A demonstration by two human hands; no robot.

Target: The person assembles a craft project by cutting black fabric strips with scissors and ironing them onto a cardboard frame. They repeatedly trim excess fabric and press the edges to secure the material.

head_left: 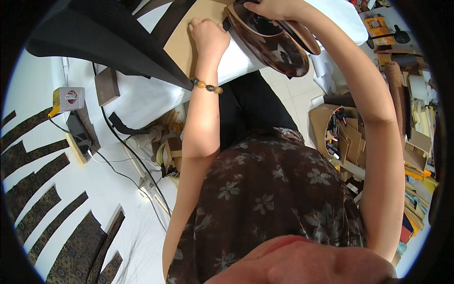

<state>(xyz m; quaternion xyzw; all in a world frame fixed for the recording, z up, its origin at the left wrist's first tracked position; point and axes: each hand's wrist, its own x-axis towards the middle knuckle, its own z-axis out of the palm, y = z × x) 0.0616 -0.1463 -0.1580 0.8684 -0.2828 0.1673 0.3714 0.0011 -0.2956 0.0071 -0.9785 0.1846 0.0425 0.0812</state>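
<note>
My left hand (209, 37) is curled closed over a tan board (182, 35) on the white table. A small dark piece shows beside its thumb side, and what the fingers hold is hidden. My right hand (276, 8) grips the upper part of a glossy dark brown rounded item (286, 54), perhaps a bag. Its curved sides overhang the near table edge, and pale floral patches show on its surface. Dark flat strips (172, 21) lie next to the tan board.
A large black post (118, 42) crosses the upper left. The left white table carries patterned dark fabric pieces (75, 241), a small white box-shaped device (71, 98), a phone (79, 128) and cables. An open cardboard box (321, 125) and crowded shelves stand to the right.
</note>
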